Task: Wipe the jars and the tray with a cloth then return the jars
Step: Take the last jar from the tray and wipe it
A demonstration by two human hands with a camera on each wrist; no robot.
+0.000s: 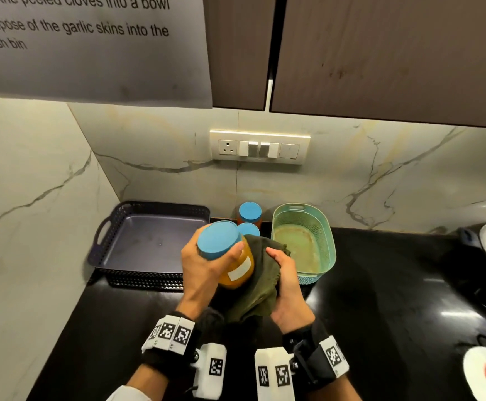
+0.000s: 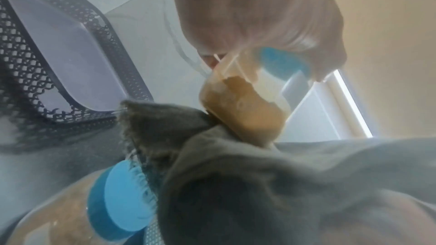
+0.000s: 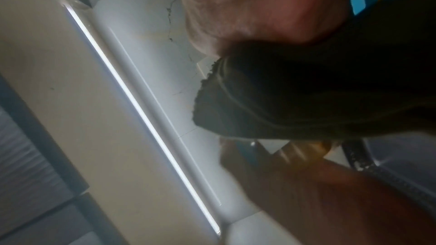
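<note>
Head alone shows green basket (image 1: 332,241).

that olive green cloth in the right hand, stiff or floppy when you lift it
Probably floppy: the cloth bunches and folds in the right hand and moulds around the jar. Its loose end droops, so it likely hangs limp. Seems light for its size.

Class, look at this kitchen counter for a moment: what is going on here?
A person is wiping a jar of orange paste. The left hand grips it at its blue lid and holds it tilted above the counter, while the right hand presses a dark green cloth against its side. Two more blue-lidded jars stand behind, between an empty dark tray and a green basket.
</note>
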